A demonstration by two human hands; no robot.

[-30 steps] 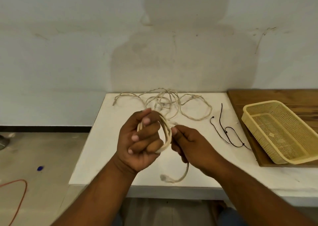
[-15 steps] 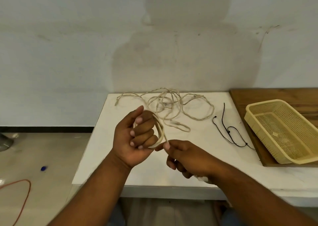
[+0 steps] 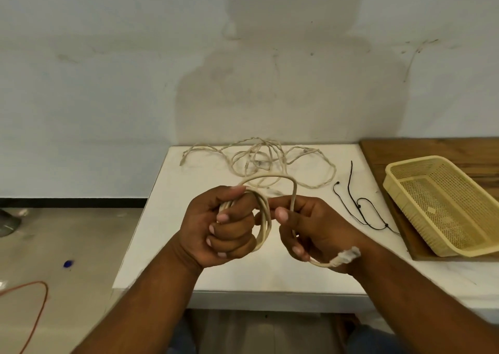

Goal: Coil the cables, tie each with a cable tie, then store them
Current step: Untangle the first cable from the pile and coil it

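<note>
Left hand: The left hand (image 3: 216,227) is clenched round the beige coil (image 3: 266,218), thumb on top and fingers curled through the loops.
Right hand: The right hand (image 3: 316,227) pinches the free strand just beside the coil.
Change: Half a second ago the right hand sat lower, drawing the tail out below the coil. It has since risen level with the left, and a fresh loop (image 3: 270,177) now arches between the two hands.
Tail: The plug (image 3: 347,256) now lies at the right wrist; a second ago it hung below both hands. Little cable remains unwound.
Assessment: Coiling of this cable appears nearly complete; one more short turn should take up the tail. No tie is on it yet.
Remaining stock: Loose cables (image 3: 259,162) lie beyond the hands on the table (image 3: 167,245), uncoiled.
Ties: Black cable ties (image 3: 359,206) lie right of the right hand, untouched.
Storage: The yellow basket (image 3: 445,208) stands further right, holding nothing visible.
</note>
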